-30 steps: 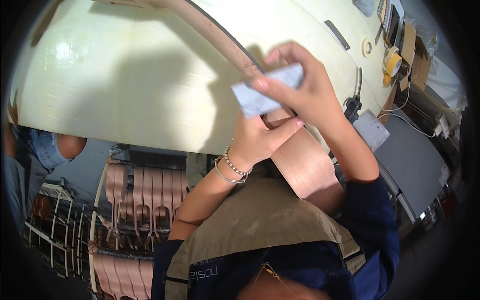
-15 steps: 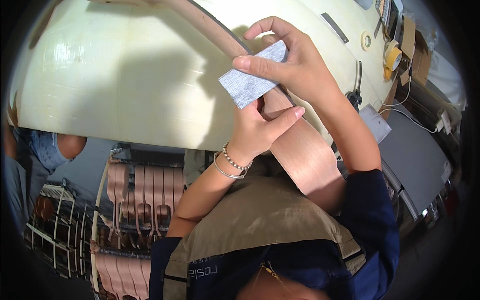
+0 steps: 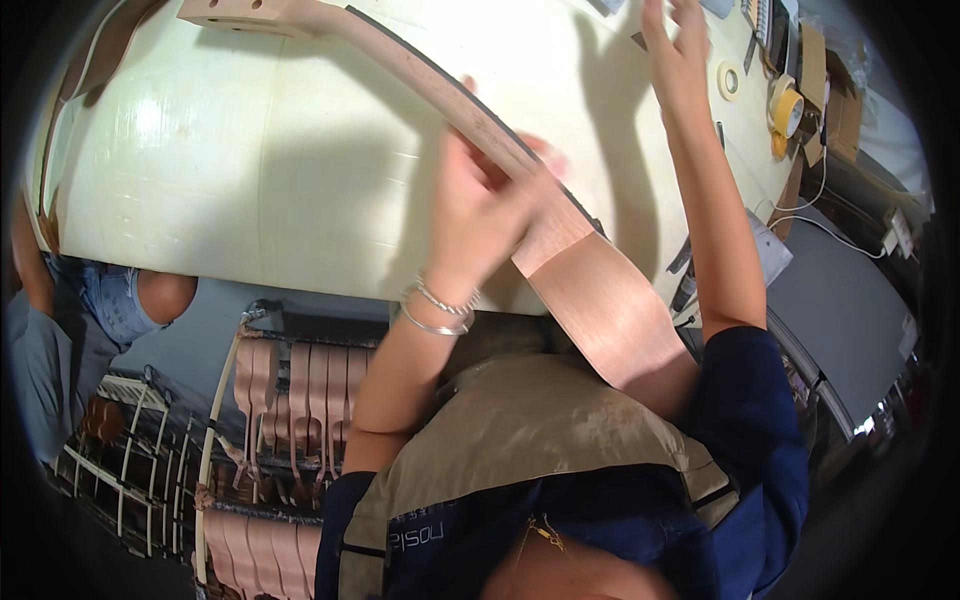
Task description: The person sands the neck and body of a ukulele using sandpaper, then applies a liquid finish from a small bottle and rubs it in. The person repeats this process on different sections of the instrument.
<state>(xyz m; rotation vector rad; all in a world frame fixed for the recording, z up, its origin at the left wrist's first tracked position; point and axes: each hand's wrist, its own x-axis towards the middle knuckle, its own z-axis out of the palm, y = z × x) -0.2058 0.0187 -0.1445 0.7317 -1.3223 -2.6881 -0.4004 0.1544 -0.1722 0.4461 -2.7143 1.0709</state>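
Observation:
An unfinished wooden ukulele [image 3: 610,315] lies slantwise, its body against my apron and its neck running up to the far left. A dark fingerboard edges the neck, and holes show in the headstock [image 3: 235,12]. My left hand [image 3: 475,215], smeared by motion and wearing bracelets, is closed around the neck near the body. My right hand [image 3: 683,60] is stretched out over the far right of the table, off the ukulele, its fingers apart and partly cut off by the top edge. I see nothing in it. The grey sandpaper cannot be made out for certain.
Tape rolls [image 3: 787,112] and a cardboard box [image 3: 840,110] stand at the right of the pale table [image 3: 300,200]. A cable [image 3: 825,230] hangs at that edge. Below left, a rack [image 3: 215,440] holds several wooden instrument bodies. Another person's leg [image 3: 165,298] is at far left.
My right hand has left the neck and moved up and right; the grey sandpaper no longer lies over the neck. My left hand has shifted slightly left, and the ukulele's neck shows more fully.

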